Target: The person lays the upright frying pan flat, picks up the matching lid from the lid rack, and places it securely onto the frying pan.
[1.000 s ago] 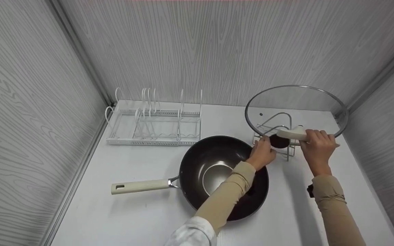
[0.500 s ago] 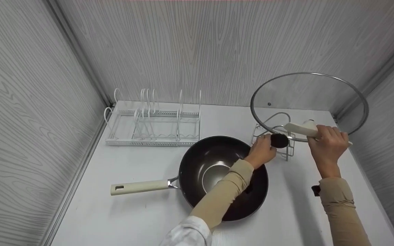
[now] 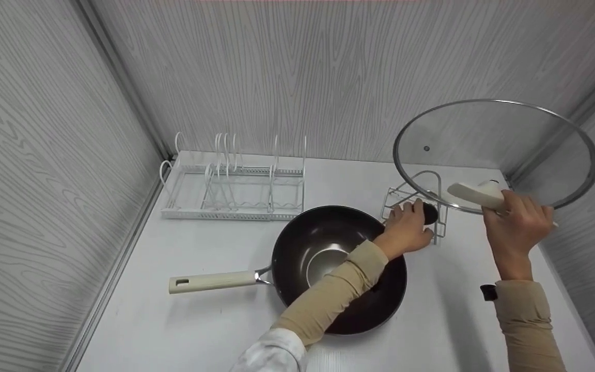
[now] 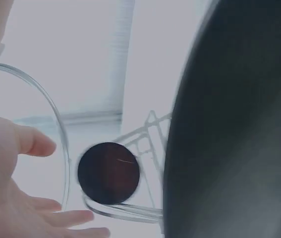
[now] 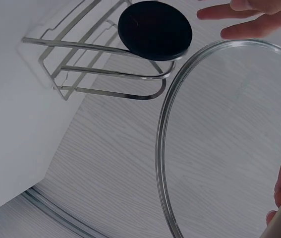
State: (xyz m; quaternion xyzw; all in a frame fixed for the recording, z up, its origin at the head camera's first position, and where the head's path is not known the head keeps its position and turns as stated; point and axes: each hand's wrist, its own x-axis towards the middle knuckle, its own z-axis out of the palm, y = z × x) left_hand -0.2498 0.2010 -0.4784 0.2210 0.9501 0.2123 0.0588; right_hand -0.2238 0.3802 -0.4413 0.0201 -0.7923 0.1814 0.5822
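My right hand [image 3: 519, 222] grips the cream handle [image 3: 478, 194] of a round glass lid [image 3: 525, 150] with a metal rim. The lid is held tilted, up off the table. My left hand [image 3: 406, 227] reaches over a dark wok [image 3: 297, 248] to a small wire rack [image 3: 438, 187]. Beside its fingers, a dark round disc [image 4: 108, 173] sits at the rack's wire loops. The left wrist view shows the left fingers [image 4: 76, 218] loosely spread, apart from the disc. In the right wrist view, the disc [image 5: 155, 30] stands between those fingers and the rack.
A white wire dish rack [image 3: 225, 214] with upright loops stands at the back left. The wok's cream handle [image 3: 215, 281] points left across the white table [image 3: 215, 330]. Grey wood-grain panels [image 3: 297, 77] enclose the back and both sides.
My right hand has carried the lid right and upward, away from the small rack. My left hand has shifted slightly right by the dark disc. The wok and white rack stay put.
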